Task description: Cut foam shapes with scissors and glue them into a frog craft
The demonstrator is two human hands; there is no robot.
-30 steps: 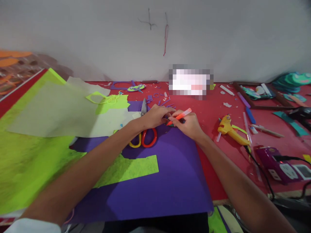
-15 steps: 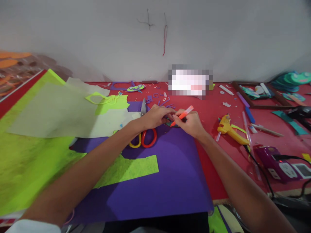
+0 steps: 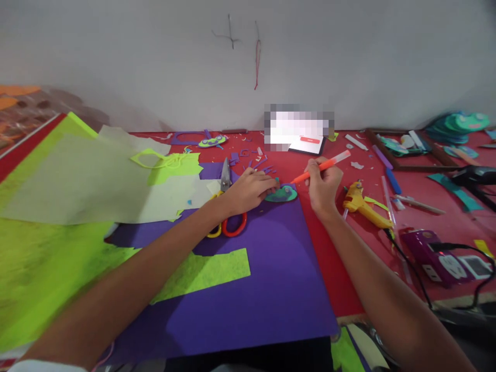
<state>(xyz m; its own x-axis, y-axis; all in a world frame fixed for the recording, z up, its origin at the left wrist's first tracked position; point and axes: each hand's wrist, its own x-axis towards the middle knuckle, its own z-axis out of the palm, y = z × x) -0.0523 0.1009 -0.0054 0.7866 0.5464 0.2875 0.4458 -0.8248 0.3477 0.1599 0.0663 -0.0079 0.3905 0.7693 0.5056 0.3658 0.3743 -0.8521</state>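
My right hand [image 3: 324, 187] grips an orange marker [image 3: 321, 168], its tip pointing left just above the right end of a green foam cutout [image 3: 284, 194]. The cutout lies on a large purple foam sheet [image 3: 279, 268]. At its left end, the bent fingers of my left hand [image 3: 251, 190] hold it; they cover part of it. Under and beside my left wrist lie scissors [image 3: 234, 226] with one red and one yellow handle. Lime-green foam [image 3: 220, 274] and a pale sheet [image 3: 85, 175] overlap the purple sheet on the left.
A yellow glue gun [image 3: 364, 206] and a purple power box [image 3: 434, 256] with cables lie on the red table at right. Behind them are a dark frame [image 3: 422, 168] and stacked green cutouts [image 3: 457, 129]. A phone-like screen [image 3: 306, 144] and purple scraps lie near the wall.
My right hand has moved right and lifted the marker off the cutout, uncovering it. My left hand stays about where it was. The whole view has shifted slightly.
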